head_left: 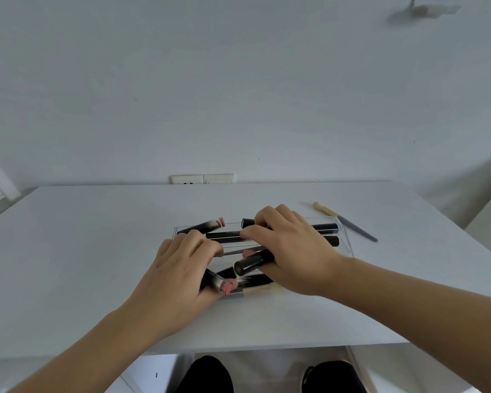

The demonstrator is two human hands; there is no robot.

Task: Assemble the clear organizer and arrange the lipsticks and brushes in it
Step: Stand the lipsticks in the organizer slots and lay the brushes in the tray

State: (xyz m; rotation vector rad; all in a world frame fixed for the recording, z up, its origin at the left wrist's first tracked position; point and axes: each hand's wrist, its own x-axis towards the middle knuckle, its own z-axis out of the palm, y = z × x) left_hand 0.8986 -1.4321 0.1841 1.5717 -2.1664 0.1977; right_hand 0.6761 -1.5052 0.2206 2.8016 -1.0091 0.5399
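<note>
A clear organizer tray (347,239) lies flat on the white table, holding several black lipstick tubes. My left hand (179,276) grips a black lipstick with a pink end (226,286) at the tray's near left. My right hand (292,251) covers the tray's middle and holds a short black tube (253,263) between thumb and fingers. Another lipstick with a pink cap end (207,226) leans at the tray's far left corner. Long black tubes (325,227) lie along the far side. A thin grey stick (240,251) runs between my hands.
A brush with a cream handle and grey tip (345,221) lies on the table to the right of the tray. A wall socket (201,179) sits behind the table's far edge. My knees show below the near edge.
</note>
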